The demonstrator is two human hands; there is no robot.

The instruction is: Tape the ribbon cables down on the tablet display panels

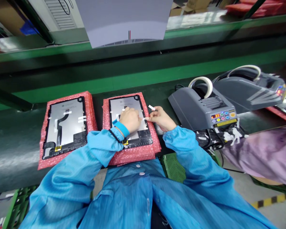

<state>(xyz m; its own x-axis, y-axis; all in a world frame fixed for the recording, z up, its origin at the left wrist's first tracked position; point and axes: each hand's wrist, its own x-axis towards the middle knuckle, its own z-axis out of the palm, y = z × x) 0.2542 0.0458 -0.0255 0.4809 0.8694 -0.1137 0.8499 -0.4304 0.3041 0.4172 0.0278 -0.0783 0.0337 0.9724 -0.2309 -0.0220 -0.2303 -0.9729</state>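
A tablet screen panel (134, 101) with a black frame lies silver back up on pink bubble wrap (133, 156). Over its middle rests my left hand (130, 120), fingers curled and mostly hidden from above; what they hold, if anything, cannot be made out. At the panel's right edge my right hand (162, 119) pinches a small white strip of tape (145, 118) between thumb and finger, close to the left fingertips. Another short white strip (152, 108) sticks out at the right index finger. White tape pieces are on the panel's back.
A second panel (71, 127) with a black flex cable lies on bubble wrap at left. Two grey tape dispensers (193, 108) stand at right, the nearer with a lit display. A white lamp hood (124, 22) hangs ahead. Another person's pink sleeve (264, 152) is at right.
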